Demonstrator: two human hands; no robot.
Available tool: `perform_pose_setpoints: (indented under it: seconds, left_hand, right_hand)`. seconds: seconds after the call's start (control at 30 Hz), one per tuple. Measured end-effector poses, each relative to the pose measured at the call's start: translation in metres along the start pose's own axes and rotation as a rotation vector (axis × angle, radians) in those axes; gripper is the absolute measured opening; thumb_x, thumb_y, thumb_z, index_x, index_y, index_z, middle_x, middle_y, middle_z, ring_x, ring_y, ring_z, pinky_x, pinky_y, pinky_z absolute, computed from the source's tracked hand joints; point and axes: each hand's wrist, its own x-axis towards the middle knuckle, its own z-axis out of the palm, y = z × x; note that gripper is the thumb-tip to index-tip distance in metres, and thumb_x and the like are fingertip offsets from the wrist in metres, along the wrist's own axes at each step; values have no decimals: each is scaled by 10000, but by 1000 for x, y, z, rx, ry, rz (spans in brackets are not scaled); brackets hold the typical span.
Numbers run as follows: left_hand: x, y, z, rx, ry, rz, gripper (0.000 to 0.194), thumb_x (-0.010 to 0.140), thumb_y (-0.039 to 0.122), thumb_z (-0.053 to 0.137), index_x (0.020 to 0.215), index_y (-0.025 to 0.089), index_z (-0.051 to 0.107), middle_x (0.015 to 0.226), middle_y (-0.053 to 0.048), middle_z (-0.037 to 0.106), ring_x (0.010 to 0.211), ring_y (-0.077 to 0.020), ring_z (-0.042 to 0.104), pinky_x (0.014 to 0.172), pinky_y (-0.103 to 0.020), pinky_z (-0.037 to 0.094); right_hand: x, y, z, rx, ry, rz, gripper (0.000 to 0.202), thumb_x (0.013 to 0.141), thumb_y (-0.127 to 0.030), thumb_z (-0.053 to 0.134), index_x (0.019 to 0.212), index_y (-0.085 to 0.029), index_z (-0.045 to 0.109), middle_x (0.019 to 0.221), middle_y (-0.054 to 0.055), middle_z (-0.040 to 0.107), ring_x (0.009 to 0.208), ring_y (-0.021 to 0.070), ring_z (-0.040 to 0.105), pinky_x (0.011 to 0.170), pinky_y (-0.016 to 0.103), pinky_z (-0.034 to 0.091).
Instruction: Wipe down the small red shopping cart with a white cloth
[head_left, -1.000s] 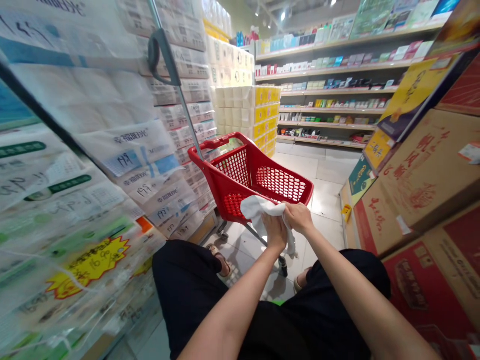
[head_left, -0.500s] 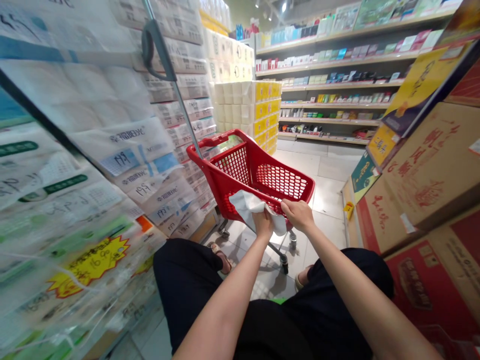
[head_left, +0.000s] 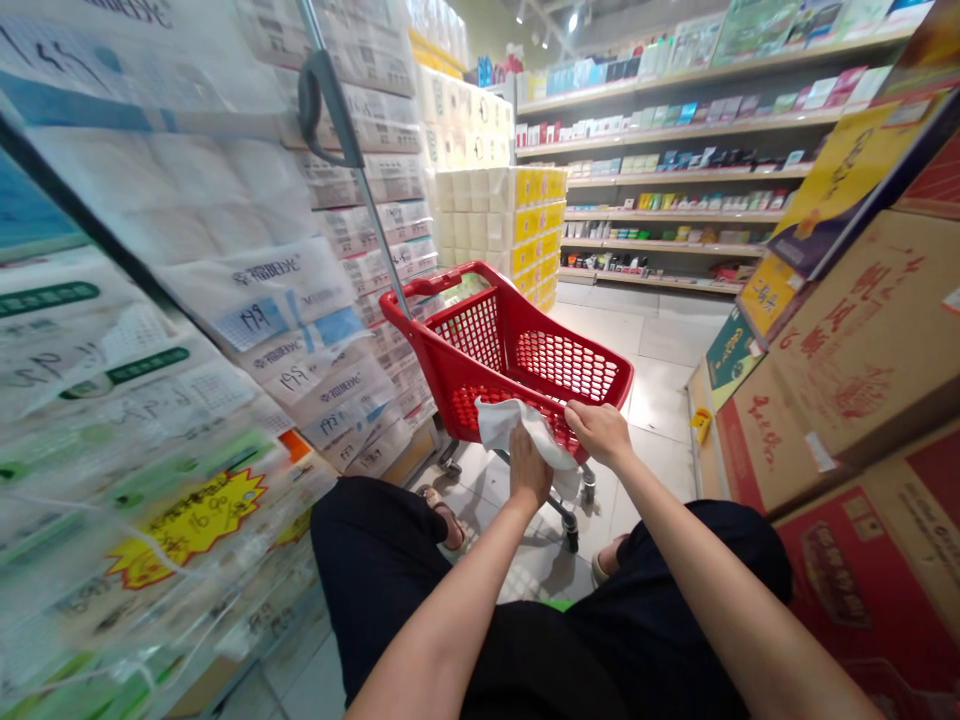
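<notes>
One change: left fingers (head_left: 520,440) now straightened against cloth (head_left: 493,420); right fingers (head_left: 585,420) clamped on cart (head_left: 431,375).

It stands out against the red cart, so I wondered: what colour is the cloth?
White; the cloth at the left hand shows best in the head view.

Shop aisle: wrapped packs (head_left: 262,285) stacked left, printed cartons (head_left: 855,385) piled right.
A yellow starburst price sign (head_left: 187,528) fronts the lower left stack. White-and-yellow bales (head_left: 538,228) stand farther back. Beyond the pale tiled floor (head_left: 596,325), shelves (head_left: 679,134) carry rows of small packaged goods (head_left: 727,102).
</notes>
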Motion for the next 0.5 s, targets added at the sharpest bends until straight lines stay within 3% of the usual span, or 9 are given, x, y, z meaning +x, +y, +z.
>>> perform_pose_setpoints:
  seconds: [0.2,0.5]
  left_hand:
    - [16,-2,-12,14,87,-6,672,835,182,548,1461,130,310,1446,-184,373,1413,-316,289,1181,-482,282]
    - [3,-12,-22,-64,-17,66,708,822,133,516,1480,228,271,1503,-108,344,1428,-261,288,1179,-432,312]
  right_hand:
    - [1,-1,1,-7,18,1,458,1000,-436,229,830,-226,598,754,14,691,665,136,558,661,285,239]
    - [-2,-1,3,4,50,3,433,989,-449,269,787,-226,581,713,8,678,643,141,542,647,286,227]
